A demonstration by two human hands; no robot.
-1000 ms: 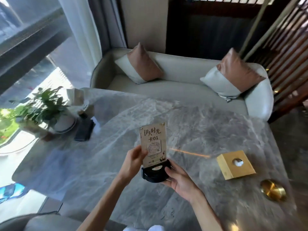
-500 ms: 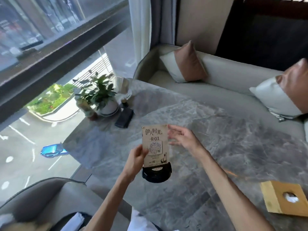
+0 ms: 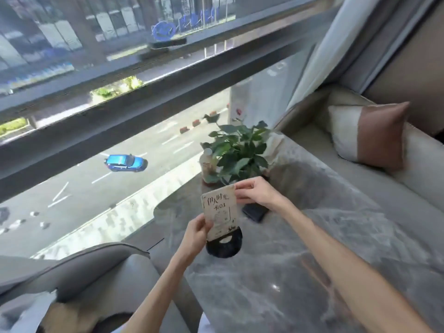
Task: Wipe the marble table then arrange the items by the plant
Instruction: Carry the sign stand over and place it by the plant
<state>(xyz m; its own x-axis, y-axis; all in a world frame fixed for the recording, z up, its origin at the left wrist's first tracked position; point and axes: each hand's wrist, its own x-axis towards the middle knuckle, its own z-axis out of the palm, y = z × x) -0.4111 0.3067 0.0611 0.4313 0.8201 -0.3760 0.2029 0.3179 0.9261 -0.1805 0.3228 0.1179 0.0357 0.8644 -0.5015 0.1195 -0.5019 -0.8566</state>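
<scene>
- Where the two bare forearms reach in from the bottom of the view, the grey marble surface [image 3: 300, 272] spreads beneath them, a grey upholstered chair back [image 3: 79, 267] lying at its near left edge.
- The left hand [image 3: 195, 233] is closed on the lower left edge of the table sign [image 3: 219, 213], thumb on the printed face and fingers behind it.
- The sign is a pale card printed with dark characters and "01", tilted a little to the left, standing in a round black base [image 3: 224, 245]; whether the base touches the marble or hangs just above it cannot be told.
- The right hand [image 3: 257, 192] pinches the card's upper right corner between thumb and fingers.
- Just beyond the right hand, a flat dark object [image 3: 254, 212] lies on the marble, partly hidden by the wrist.
- Farther on, close to the window edge, stands the potted plant [image 3: 237, 152], with a small bottle [image 3: 206, 164] just to its left.
- To the right, past the marble, a pale sofa [image 3: 413, 174] carries a white and brown cushion [image 3: 367, 133].
</scene>
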